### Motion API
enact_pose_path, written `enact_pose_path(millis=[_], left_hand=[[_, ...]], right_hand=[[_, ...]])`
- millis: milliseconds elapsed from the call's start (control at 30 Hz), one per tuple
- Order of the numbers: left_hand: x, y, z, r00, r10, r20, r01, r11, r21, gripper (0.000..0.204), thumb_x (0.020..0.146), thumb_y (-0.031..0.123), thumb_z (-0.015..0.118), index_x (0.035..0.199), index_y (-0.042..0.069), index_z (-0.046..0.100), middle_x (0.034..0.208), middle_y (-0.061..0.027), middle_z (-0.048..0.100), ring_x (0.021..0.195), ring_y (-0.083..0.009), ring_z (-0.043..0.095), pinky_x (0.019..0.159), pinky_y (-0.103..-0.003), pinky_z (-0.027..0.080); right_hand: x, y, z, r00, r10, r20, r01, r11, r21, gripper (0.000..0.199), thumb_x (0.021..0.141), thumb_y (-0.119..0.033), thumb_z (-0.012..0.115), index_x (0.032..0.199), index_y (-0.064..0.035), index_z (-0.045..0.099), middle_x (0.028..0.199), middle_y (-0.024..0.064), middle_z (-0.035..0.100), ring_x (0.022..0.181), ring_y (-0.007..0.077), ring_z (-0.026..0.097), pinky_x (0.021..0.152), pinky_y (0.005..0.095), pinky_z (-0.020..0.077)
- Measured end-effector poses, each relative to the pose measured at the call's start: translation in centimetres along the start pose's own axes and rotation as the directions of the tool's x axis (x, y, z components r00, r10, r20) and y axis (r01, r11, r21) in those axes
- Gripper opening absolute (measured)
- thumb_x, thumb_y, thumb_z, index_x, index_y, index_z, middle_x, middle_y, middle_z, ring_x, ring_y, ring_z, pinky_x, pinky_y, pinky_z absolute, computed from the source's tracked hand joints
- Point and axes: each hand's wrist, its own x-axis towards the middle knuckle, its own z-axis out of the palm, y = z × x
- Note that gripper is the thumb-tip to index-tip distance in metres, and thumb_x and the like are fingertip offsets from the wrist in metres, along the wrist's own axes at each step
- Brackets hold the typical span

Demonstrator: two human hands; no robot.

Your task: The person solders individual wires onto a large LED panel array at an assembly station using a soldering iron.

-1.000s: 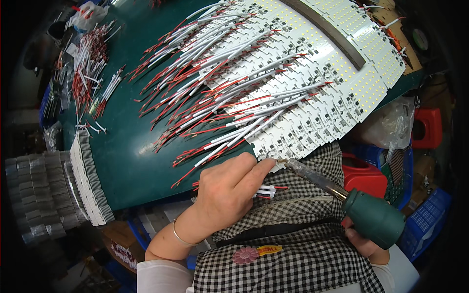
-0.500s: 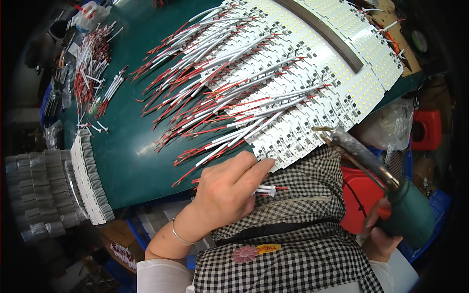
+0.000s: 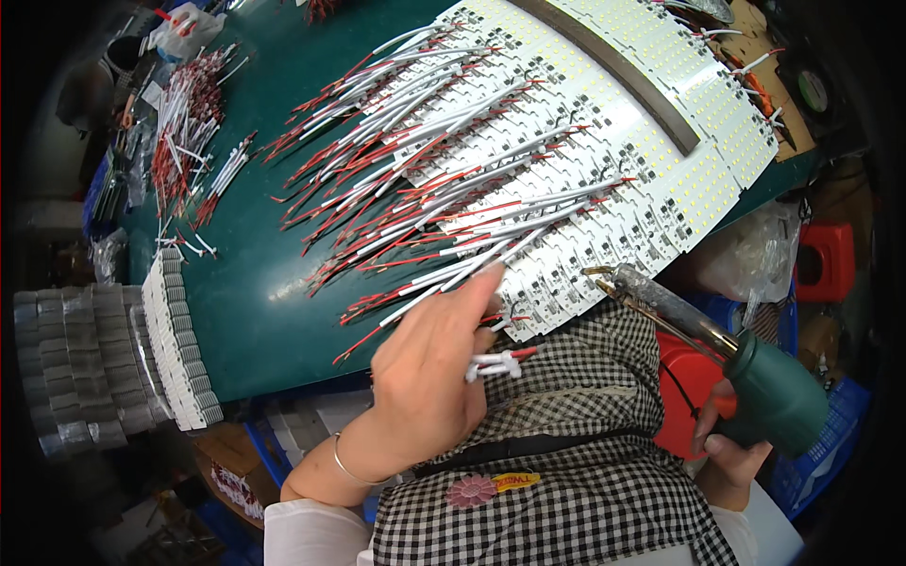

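My left hand (image 3: 429, 368) is closed round a few white-sleeved red wires (image 3: 495, 364), whose ends stick out past the palm. At its fingertips another short white-and-red wire (image 3: 500, 323) lies by the near corner of the white LED circuit boards (image 3: 557, 283). My right hand (image 3: 731, 460) grips the green handle of a soldering iron (image 3: 779, 391). The iron's bent tip points left, over or close to the boards' near edge; I cannot tell whether it touches. Rows of white-and-red wires (image 3: 453, 179) lie across the boards, their loose ends pointing left.
A dark curved bar (image 3: 623, 71) rests on the boards. On the green table (image 3: 255, 321) are a loose wire pile (image 3: 184, 132) and, at the near left, stacked grey-white strips (image 3: 179, 349). A red stool (image 3: 826, 264) and a plastic bag (image 3: 746, 250) are at the right.
The soldering iron has shifted left and a little nearer. My left hand's fingertips have moved up and left from the board corner, and the wires in it have tilted.
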Motion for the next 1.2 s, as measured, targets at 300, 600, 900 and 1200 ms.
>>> enact_pose_path(millis=[300,600,900,1200], left_hand=[[-0.4,-1.1,0.7,0.989,0.119,0.092,-0.128,0.986,0.106,0.038,0.060,-0.006,0.063,0.097,0.002,0.069,0.086,-0.0125,0.063,0.067,-0.0224,0.060,0.053,-0.029,0.048],[0.0,-1.3,2.0,0.981,0.181,0.071,-0.191,0.968,0.162,0.040,0.058,-0.009,0.062,0.097,0.003,0.068,0.079,-0.0086,0.059,0.065,-0.0212,0.057,0.053,-0.030,0.047],[0.0,-0.9,1.8,0.973,0.191,0.127,-0.212,0.961,0.180,0.044,0.056,-0.010,0.060,0.099,-0.002,0.065,0.079,-0.0095,0.056,0.064,-0.0221,0.057,0.052,-0.031,0.047],[0.0,-1.3,2.0,0.982,0.164,0.097,-0.176,0.976,0.132,0.053,0.047,-0.012,0.060,0.097,0.001,0.068,0.072,-0.0090,0.057,0.056,-0.0204,0.056,0.047,-0.029,0.044]], right_hand=[[-0.1,0.3,-0.5,0.999,0.044,0.024,-0.045,0.999,0.014,0.056,0.066,-0.005,0.077,0.112,0.0148,0.051,0.105,0.0193,0.058,0.054,0.0177,0.058,0.041,0.0245,0.0488],[-0.3,0.7,-0.2,0.993,0.117,0.025,-0.118,0.992,0.038,0.056,0.066,-0.004,0.077,0.112,0.0146,0.053,0.105,0.0191,0.058,0.057,0.0181,0.059,0.044,0.0255,0.0502],[-0.3,0.6,-0.1,0.980,0.196,0.025,-0.197,0.980,0.026,0.056,0.065,-0.005,0.078,0.112,0.0125,0.054,0.101,0.0173,0.059,0.057,0.0174,0.059,0.044,0.0252,0.0498],[-0.1,0.3,0.8,0.955,0.294,0.039,-0.292,0.955,-0.056,0.053,0.065,-0.008,0.078,0.111,0.0057,0.056,0.096,0.0156,0.058,0.063,0.0176,0.059,0.052,0.0273,0.0494]])
